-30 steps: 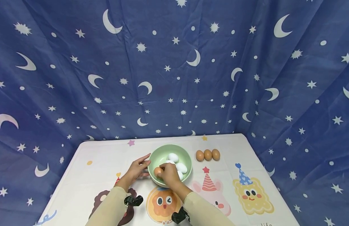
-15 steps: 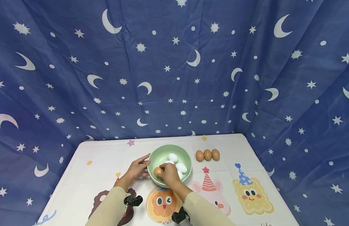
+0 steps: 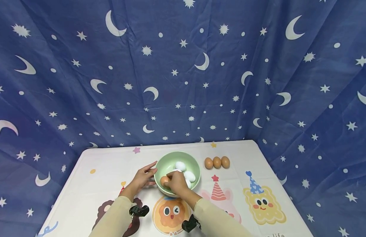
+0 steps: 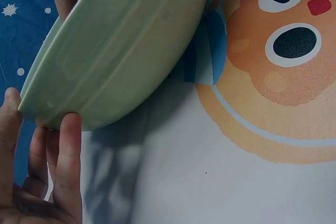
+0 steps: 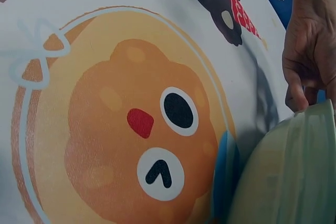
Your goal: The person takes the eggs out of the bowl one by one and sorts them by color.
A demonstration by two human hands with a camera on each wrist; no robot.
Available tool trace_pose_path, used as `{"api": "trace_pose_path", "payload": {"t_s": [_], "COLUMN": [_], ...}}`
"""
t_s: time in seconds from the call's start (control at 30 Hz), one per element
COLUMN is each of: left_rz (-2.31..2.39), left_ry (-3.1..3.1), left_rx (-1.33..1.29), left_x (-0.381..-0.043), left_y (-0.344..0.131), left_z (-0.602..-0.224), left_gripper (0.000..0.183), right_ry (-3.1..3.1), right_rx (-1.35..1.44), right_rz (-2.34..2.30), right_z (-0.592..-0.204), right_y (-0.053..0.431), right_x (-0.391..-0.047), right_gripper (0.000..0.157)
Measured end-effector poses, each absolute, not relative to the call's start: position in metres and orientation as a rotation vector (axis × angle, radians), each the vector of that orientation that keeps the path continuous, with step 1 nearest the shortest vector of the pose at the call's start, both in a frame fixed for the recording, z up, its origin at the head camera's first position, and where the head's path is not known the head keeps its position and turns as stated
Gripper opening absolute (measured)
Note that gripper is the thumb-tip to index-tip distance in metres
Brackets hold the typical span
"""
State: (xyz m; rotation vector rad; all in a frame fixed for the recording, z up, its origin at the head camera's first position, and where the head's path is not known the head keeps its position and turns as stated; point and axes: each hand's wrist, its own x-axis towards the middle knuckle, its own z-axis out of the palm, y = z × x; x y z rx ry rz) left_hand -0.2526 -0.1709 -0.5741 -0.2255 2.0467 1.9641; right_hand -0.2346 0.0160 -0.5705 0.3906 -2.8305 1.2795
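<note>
Pinching a brown egg (image 3: pixel 164 180) inside the bowl (image 3: pixel 165 163), right hand (image 3: pixel 177 183); touching bowl, loosely spread, left hand (image 3: pixel 143 176). Bowl near table's (image 3: pixel 248 177) far edge.

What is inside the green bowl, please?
Four white eggs show, some partly covered, and a brown egg pinched by the right hand. Whatever lies beneath that hand cannot be seen.

Lt-grn bowl (image 3: pixel 167 162), brn eggs (image 3: pixel 217 162), wht eggs (image 3: pixel 189 176), star-ptn blu curtain (image 3: pixel 168 82).
</note>
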Motion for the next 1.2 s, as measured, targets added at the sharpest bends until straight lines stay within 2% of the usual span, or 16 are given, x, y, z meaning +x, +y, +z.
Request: {"api": "trace_pose_path", "payload": {"t_s": [0.23,0.57,0.93,1.2], "left_rz": [1.971,1.979,1.974,1.971], "left_ry": [2.044,2.037,2.047,2.048], "left_rx": [-0.223,-0.209,-0.216,-0.228], "left_x": [-0.253,-0.254,-0.253,-0.252], "left_y": [-0.171,-0.171,-0.17,-0.169], "left_z": [-0.575,-0.576,-0.576,-0.572], "left_gripper": [0.051,0.052,0.052,0.053], "right_ry": [-2.892,-2.937,-2.739,-2.707], "right_rx": [0.412,0.183,-0.069,-0.262], "right_rz": [1.34,1.675,2.352,2.478], "right_z": [-0.566,-0.545,-0.527,-0.509], "right_y": [0.021,0.035,0.057,0.083], "right_x": [-0.235,-0.24,-0.248,-0.255], "right_gripper": [0.03,0.032,0.039,0.042]}}
